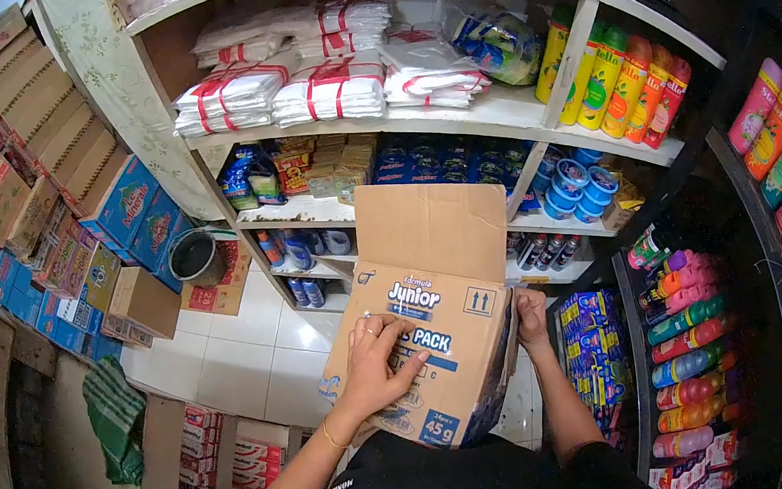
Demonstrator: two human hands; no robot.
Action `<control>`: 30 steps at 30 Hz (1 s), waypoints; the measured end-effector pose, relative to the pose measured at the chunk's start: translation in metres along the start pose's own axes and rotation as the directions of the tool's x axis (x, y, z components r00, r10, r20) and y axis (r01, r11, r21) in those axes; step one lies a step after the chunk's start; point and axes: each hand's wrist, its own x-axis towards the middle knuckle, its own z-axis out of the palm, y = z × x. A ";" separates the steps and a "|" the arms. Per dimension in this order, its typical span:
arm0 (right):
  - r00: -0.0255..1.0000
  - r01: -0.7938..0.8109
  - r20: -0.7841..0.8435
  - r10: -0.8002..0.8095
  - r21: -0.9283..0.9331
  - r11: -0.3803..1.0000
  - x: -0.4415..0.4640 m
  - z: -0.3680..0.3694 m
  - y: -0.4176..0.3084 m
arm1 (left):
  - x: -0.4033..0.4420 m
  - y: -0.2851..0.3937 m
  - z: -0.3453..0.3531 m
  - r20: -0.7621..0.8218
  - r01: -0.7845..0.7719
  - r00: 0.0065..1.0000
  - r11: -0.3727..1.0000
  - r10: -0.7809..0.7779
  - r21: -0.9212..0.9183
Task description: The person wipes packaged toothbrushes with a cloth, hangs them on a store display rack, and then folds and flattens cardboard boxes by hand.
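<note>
A brown cardboard box [448,287] printed "Formula Junior" and "45g" is held tilted in front of my body, with one flap [431,221] standing up at its far end. My left hand [383,362] lies on the printed side, fingers stretched out and thumb spread. At the box's right edge my right hand [530,317] is closed, apparently around the edge or a side flap; the fingertips are partly hidden. The inside of the box is out of sight.
Ahead stands a white shelf unit [535,127] with bundled white packs [327,89] and spray cans [625,83]. Bottles fill a dark rack [637,349] close on the right. Stacked cartons [46,104] and a dark bucket [196,258] stand left, beside the tiled floor [226,355].
</note>
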 end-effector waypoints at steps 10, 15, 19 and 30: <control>0.997 -0.064 -0.038 0.074 0.206 0.976 0.005 0.002 0.045 | -0.009 -0.050 -0.027 0.061 0.152 0.987 0.987 -0.148 -0.053; 0.911 -0.204 -0.243 0.333 0.434 0.877 0.007 0.007 0.040 | -0.024 -0.094 -0.049 0.073 0.438 0.873 0.710 -0.482 -0.552; 0.918 -0.186 -0.284 0.276 0.307 0.933 0.016 0.010 0.056 | 0.009 -0.068 -0.073 0.079 0.321 0.947 0.932 -0.312 -0.166; 0.996 -0.073 0.069 0.060 0.193 0.978 0.034 0.038 -0.013 | 0.070 -0.099 -0.054 -0.125 0.159 0.976 0.976 -0.178 -0.150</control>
